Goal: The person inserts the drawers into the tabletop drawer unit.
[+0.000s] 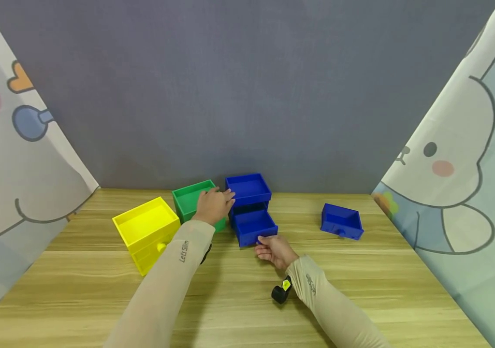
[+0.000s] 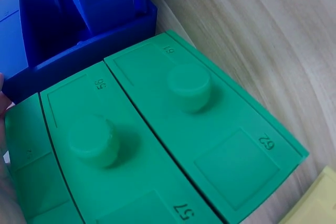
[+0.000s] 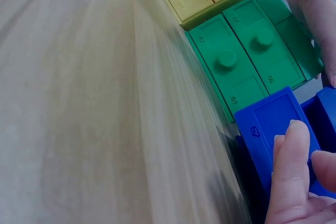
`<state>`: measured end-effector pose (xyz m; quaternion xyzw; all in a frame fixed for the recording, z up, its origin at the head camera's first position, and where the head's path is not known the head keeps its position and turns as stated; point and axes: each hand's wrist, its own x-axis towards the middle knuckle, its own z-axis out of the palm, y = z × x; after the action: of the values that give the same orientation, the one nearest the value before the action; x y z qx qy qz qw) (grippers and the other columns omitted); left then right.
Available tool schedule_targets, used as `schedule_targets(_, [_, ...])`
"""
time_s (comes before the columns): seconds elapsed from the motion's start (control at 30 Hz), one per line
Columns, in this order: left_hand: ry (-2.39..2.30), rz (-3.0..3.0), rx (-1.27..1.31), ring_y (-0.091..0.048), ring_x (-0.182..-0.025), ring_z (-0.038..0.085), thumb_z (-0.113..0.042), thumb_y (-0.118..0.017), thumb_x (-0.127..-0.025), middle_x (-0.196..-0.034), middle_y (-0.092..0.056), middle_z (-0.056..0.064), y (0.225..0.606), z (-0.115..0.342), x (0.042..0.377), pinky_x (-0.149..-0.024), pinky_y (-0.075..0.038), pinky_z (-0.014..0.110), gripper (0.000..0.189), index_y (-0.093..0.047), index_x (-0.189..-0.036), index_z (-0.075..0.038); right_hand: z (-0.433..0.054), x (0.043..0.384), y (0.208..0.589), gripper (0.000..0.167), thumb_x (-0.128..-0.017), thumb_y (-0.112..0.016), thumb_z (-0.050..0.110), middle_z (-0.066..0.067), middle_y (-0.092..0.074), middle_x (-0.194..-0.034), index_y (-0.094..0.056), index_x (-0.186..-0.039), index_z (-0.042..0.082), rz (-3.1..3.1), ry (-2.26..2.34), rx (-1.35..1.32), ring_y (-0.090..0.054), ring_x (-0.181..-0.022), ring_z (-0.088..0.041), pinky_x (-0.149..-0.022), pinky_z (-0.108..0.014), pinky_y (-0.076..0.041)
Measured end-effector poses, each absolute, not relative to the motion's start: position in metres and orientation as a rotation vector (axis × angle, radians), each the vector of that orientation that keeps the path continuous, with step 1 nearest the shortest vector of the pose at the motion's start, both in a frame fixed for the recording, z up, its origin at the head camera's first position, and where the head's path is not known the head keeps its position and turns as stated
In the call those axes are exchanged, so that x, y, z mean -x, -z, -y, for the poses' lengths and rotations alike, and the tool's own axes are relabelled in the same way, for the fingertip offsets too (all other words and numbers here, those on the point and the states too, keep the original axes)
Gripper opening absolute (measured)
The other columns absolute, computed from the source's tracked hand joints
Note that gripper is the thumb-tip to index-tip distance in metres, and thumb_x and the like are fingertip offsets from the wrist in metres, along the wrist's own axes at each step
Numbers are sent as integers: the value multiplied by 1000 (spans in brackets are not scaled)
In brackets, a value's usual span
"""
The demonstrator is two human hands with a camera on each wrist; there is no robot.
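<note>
A blue cabinet (image 1: 247, 189) with a tray-like top stands at the back. Its lower blue drawer (image 1: 254, 223) sticks out at the front, below a dark open slot. My right hand (image 1: 276, 250) pinches the front of this drawer with thumb and fingers; the knob is hidden behind them in the right wrist view. My left hand (image 1: 214, 206) reaches over the green cabinet (image 1: 188, 197), its extended fingertips at the blue cabinet's upper left edge. Both knobbed green drawers (image 2: 189, 90) sit flush in their cabinet.
A loose blue drawer (image 1: 342, 221) lies on the wooden table (image 1: 239, 299) at the right. The yellow cabinet (image 1: 145, 222) stands at the left, beside the green one. A grey panel (image 1: 247, 96) rises behind, with printed cloths (image 1: 460, 232) along both sides.
</note>
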<state>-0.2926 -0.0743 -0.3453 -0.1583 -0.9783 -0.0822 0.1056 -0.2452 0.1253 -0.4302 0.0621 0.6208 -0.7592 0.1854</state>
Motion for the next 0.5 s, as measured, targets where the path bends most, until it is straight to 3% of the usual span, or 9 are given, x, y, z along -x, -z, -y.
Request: schedule_targets(0.5, [265,2856,477,-45,-128,36,-28,-51,-100,-133,-57,5,347,74,294,-99,-40,51,34,-62,-130,-17,-118,252,429,15,-99,-47,4,-4,-61,-63,-55,-93,-7,-1811,2064,-181,-60,-51,-6,-52,-19,-52])
